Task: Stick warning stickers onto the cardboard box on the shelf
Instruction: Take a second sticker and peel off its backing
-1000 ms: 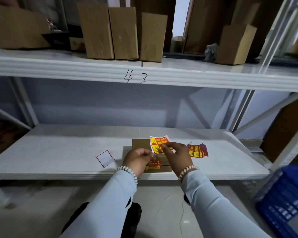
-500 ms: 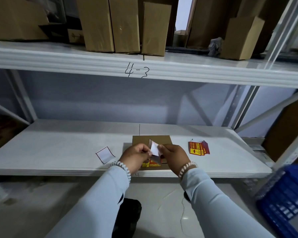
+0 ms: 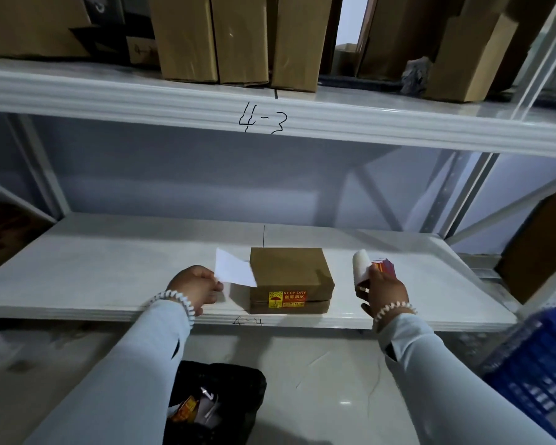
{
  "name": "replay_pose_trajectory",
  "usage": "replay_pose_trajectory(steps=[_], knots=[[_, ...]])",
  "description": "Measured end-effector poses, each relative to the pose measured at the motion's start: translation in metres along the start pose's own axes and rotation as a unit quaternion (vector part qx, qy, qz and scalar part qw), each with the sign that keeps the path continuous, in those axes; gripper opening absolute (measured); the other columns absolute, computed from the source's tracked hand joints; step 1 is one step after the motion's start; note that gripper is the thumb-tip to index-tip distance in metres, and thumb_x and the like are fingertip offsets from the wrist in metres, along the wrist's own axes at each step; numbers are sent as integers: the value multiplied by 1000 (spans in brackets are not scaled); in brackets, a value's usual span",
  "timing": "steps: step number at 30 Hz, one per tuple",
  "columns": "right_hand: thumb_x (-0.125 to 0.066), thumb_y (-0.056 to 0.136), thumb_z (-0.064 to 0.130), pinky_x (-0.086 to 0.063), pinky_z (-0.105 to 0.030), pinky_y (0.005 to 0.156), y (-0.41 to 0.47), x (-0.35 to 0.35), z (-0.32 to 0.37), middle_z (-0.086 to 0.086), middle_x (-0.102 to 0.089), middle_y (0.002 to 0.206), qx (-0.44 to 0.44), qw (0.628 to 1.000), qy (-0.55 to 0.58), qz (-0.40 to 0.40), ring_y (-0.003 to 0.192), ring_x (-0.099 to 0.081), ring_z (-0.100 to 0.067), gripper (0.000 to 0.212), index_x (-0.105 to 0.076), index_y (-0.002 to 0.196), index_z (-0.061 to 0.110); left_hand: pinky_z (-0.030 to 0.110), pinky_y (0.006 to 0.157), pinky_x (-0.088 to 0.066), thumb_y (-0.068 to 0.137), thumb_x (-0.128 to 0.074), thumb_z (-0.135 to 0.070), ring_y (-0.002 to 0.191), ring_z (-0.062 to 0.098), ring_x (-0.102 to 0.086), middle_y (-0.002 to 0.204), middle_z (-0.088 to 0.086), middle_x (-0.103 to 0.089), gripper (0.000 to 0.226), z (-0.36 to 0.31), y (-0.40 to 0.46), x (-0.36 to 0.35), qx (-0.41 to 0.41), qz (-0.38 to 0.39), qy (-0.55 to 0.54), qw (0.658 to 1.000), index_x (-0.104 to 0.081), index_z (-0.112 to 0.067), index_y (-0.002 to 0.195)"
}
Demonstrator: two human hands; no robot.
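A small brown cardboard box (image 3: pixel 288 271) stands near the front edge of the lower white shelf (image 3: pixel 109 271). Its front face carries a yellow and red KEEP DRY sticker (image 3: pixel 288 299). My left hand (image 3: pixel 195 285), just left of the box, pinches a white backing paper (image 3: pixel 235 271) whose corner overlaps the box's left edge. My right hand (image 3: pixel 382 290), to the right of the box, holds a curled warning sticker (image 3: pixel 361 268) with its white back showing. A stack of red and yellow stickers (image 3: pixel 385 267) lies on the shelf, partly hidden behind that hand.
The upper shelf (image 3: pixel 270 118), marked 4-3, holds several upright cardboard boxes (image 3: pixel 241 36). A black bag (image 3: pixel 220 403) with sticker scraps sits on the floor between my arms. A blue crate (image 3: pixel 540 374) stands at the right, beside the shelf's metal uprights (image 3: pixel 456 194).
My hands, held together over the box half a second ago, have pulled apart. The left hand now carries the backing paper to the left; the right hand holds the sticker to the right.
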State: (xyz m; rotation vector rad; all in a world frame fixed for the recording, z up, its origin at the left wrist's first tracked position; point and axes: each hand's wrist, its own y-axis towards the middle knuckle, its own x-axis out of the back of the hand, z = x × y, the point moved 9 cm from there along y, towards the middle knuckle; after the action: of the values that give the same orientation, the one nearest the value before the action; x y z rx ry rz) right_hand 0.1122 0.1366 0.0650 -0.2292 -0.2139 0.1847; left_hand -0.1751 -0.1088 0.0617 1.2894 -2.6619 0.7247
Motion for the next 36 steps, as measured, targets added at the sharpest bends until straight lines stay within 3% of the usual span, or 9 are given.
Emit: replay_pose_trajectory(steps=[6,9,13,17,20,26,29,33,36], knots=[[-39,96,47,-40,-30,65,7,-21,-12,-3,-67,85,-4,998,-23,55,70,-65,-19,41,-60,89,13,29,67,-40,91,-55,-13,86,22,-65,102,2,-71,11,21,24,18,47,-19,-44,998,-56,-23,87],[-37,97,50,-36,-29,62,14,-30,-17,-2,-66,80,-7,998,-16,55,69,-63,-20,43,-58,82,15,29,68,-39,96,-50,-15,92,26,-63,106,4,-68,9,30,34,18,68,-21,-95,993,-57,-22,96],[-34,97,51,-39,-35,74,21,-41,-25,2,-67,79,-21,998,-15,59,72,-62,-20,46,-59,84,15,35,80,-38,98,-49,-21,85,22,-62,98,0,-66,9,50,50,17,101,-25,-152,983,-58,-24,98],[-33,95,56,-46,-36,73,32,-53,-33,-2,-67,90,-31,998,-39,49,80,-62,-24,52,-62,96,14,25,62,-28,100,-46,-27,71,16,-53,86,-3,-60,20,69,70,4,132,-20,-196,971,-55,-23,83],[-32,92,63,-48,-44,86,35,-58,-34,-12,-66,101,-18,997,-72,34,90,-61,-30,60,-63,100,13,26,67,-30,101,-42,-31,95,22,-53,90,-5,-57,23,83,80,-15,176,5,-230,957,-54,-21,84],[-30,88,68,-44,-52,101,34,-70,-35,-16,-62,122,-12,993,-110,38,112,-57,-37,71,-57,121,11,39,108,-36,104,-38,-21,139,30,-42,150,13,-45,42,100,90,-34,209,-14,-181,961,-45,-3,141],[-28,85,71,-43,-54,102,33,-75,-36,-13,-61,124,-18,993,-110,49,111,-58,-36,73,-55,120,13,31,100,-33,106,-32,-21,138,24,-44,138,-3,-52,31,93,83,-49,224,39,-174,958,-60,-10,111],[-28,86,70,-42,-55,102,32,-74,-37,-15,-58,126,-31,992,-112,49,112,-56,-36,71,-50,124,14,32,104,-35,103,-37,-25,127,20,-52,138,0,-55,34,91,80,-51,229,37,-188,954,-54,-17,131],[-31,83,73,-41,-56,102,33,-67,-35,-19,-50,131,-37,991,-128,19,117,-49,-38,75,-47,131,17,29,76,-42,99,-39,-21,89,22,-59,97,7,-57,19,87,85,-48,207,10,-183,961,-56,-13,96]])
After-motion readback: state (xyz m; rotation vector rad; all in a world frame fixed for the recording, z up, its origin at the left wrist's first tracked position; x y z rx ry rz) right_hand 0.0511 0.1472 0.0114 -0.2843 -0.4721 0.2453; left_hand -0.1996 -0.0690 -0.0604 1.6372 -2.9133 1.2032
